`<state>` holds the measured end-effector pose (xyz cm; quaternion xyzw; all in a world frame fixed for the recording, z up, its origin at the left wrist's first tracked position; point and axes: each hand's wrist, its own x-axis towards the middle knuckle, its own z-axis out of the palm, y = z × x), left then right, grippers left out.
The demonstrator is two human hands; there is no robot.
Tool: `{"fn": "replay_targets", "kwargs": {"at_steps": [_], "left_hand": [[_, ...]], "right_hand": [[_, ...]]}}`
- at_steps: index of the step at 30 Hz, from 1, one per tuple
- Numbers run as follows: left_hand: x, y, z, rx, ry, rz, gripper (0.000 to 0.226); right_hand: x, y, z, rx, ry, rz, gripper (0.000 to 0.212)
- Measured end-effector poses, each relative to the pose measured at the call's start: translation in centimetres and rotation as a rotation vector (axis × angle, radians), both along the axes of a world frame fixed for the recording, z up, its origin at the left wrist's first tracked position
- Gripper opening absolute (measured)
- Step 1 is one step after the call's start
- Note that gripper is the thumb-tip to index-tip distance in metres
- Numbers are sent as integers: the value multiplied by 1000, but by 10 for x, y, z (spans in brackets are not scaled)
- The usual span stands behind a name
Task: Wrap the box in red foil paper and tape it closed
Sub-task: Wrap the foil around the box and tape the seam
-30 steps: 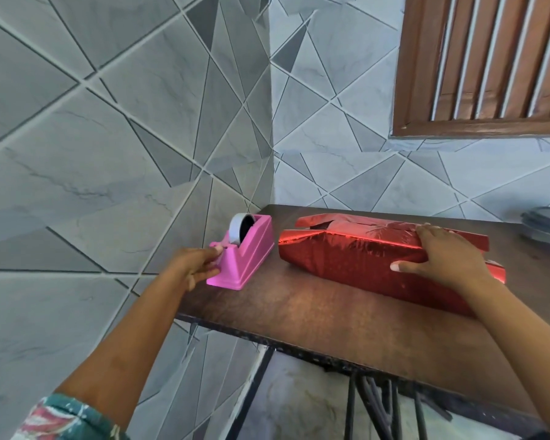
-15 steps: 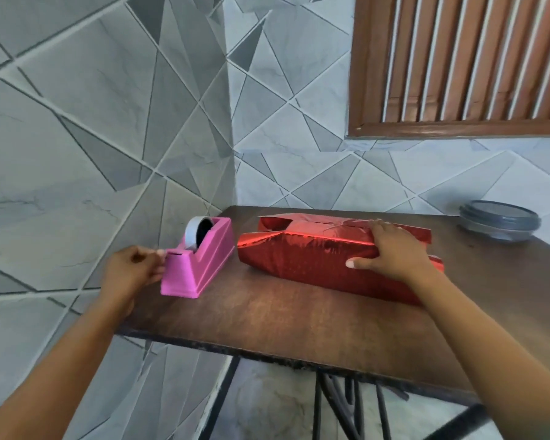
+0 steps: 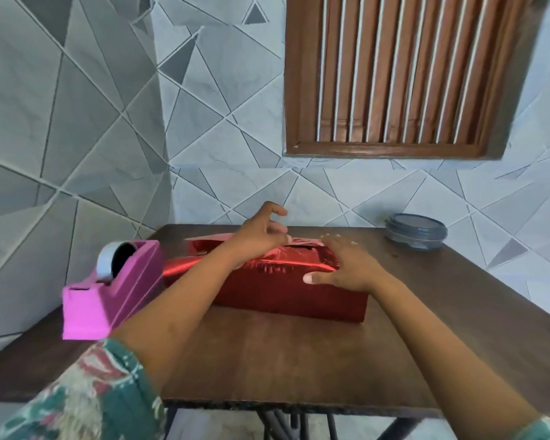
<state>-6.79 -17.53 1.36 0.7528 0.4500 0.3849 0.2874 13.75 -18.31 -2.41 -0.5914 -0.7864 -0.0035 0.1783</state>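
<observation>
The box wrapped in red foil paper (image 3: pixel 283 296) lies across the middle of the brown table (image 3: pixel 299 360), its top flaps overlapped and its left end loose. My right hand (image 3: pixel 346 265) presses flat on the top right of the box, thumb on the front edge. Above the top seam hovers my left hand (image 3: pixel 258 236), its fingers curled and pinching what looks like a pale strip of clear tape (image 3: pixel 299 241) that reaches toward my right fingers. The pink tape dispenser (image 3: pixel 108 293) with its roll stands at the table's left edge.
A stack of grey lidded containers (image 3: pixel 415 231) sits at the back right corner of the table. Tiled walls close in on the left and behind, with a wooden shuttered window (image 3: pixel 394 74) above. The table's front edge is near my arms.
My left hand left the dispenser's cutter and came right, over the top of the box. My right hand stayed pressed on the box. The view swung right and closer.
</observation>
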Motion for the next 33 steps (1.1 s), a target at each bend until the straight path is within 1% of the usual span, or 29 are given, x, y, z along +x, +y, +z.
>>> {"fn": "replay_targets", "kwargs": {"at_steps": [3, 4, 6, 10, 12, 13, 14, 16, 17, 18, 19, 21, 22, 23, 25, 26, 27, 29, 30, 31, 33], "left_hand": [[1, 14, -4, -57, 143, -29, 59], [0, 16, -5, -69, 191, -41, 64], [-5, 20, -5, -59, 287, -69, 72], [-8, 21, -6, 24, 474, -115, 82], [-6, 20, -7, 82, 547, -129, 82], [-5, 20, -7, 102, 573, -137, 82], [-5, 20, -6, 117, 594, -137, 81], [-5, 20, -5, 142, 632, -143, 80], [-5, 20, -5, 154, 655, -147, 79], [-5, 20, -6, 166, 681, -152, 79], [-3, 19, -6, 178, 706, -159, 78], [-1, 18, -5, 191, 745, -160, 77], [1, 17, -4, 186, 768, -160, 76], [2, 16, -3, 173, 786, -162, 76], [4, 14, -2, 145, 792, -169, 76], [5, 13, -2, 134, 782, -167, 76], [6, 12, -1, 124, 768, -165, 77], [7, 10, 0, 119, 752, -162, 77], [7, 10, 0, 117, 751, -159, 77], [7, 10, 0, 116, 750, -158, 77], [8, 10, 1, 114, 752, -162, 77]], "right_hand": [[-3, 6, 1, -7, -18, 29, 109], [-4, 7, 3, -20, -15, 34, 108], [-3, 9, 6, -36, -16, 41, 98], [7, 4, 10, -3, -105, 11, 75], [14, -1, 8, -4, -158, 7, 69], [19, -3, 5, -26, -140, 5, 70], [22, -5, 4, -51, -77, -1, 72], [27, -9, 2, -57, 147, -66, 76], [29, -8, 1, -31, 254, -143, 77], [30, -6, 0, -9, 317, -250, 74], [31, -3, -1, -14, 341, -352, 68], [31, 5, -7, -162, 374, -437, 58], [30, 8, -11, -261, 446, -436, 57], [29, 14, -15, -349, 565, -418, 61], [28, 21, -20, -431, 845, -408, 72], [26, 22, -20, -449, 973, -410, 69], [25, 23, -20, -470, 1092, -409, 59], [25, 20, -19, -516, 1278, -401, 31], [26, 21, -19, -514, 1325, -410, 20], [29, 21, -20, -480, 1379, -416, 16], [30, 22, -17, -385, 1462, -441, 15]]}}
